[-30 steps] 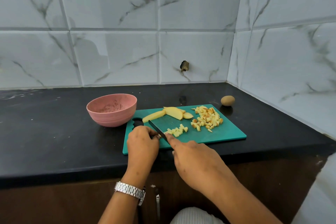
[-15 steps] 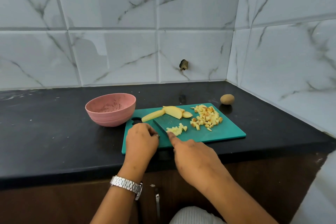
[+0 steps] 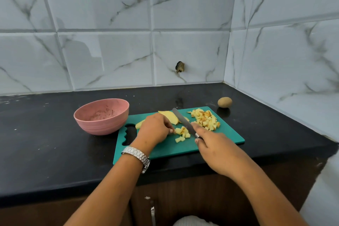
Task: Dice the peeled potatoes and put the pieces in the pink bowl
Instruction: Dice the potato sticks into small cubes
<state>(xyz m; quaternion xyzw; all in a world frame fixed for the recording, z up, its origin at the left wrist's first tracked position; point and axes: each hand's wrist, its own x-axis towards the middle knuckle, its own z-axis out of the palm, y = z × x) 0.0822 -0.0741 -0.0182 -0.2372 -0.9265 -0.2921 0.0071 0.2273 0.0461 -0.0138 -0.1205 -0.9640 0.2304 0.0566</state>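
Glossy, marble-patterned wall tiles were seen. The black surface was found smooth, faintly shiny. The green board and pink bowl were seen as matt plastic. The watch was made of shiny metal.

Black countertop with pink bowl, teal cutting board and one brown potato.

Brightness: bright, even, cool and diffuse.
Glare: soft sheen across wall tiles, a dim figure mirrored there.
Reflection: brown potato doubled in glossy black counter.
Shadows: faint, soft-edged.
Distortion: tile lines bowed near edges.
Focus: crisp throughout.
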